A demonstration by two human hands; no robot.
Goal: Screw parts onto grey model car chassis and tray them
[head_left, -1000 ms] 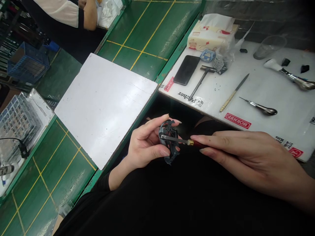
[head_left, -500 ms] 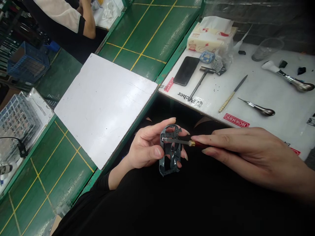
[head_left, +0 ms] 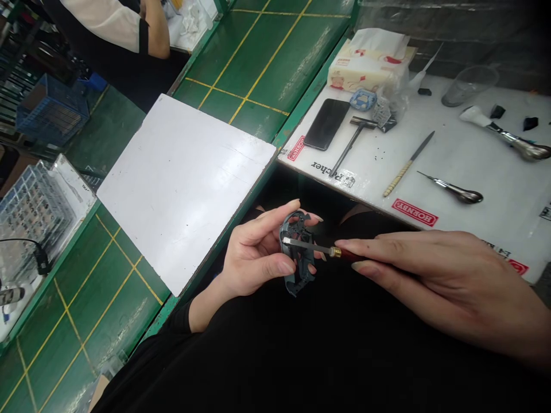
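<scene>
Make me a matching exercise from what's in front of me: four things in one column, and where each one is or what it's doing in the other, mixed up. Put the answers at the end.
1. Left hand
2. Right hand
3. Black phone
4. Large white panel

A. Lying beside the T-shaped metal tool
B. Gripping the red-handled tool
C. Lying on the green surface with yellow lines
D. Holding the dark grey part

Right pairs: 1-D, 2-B, 3-A, 4-C
</scene>
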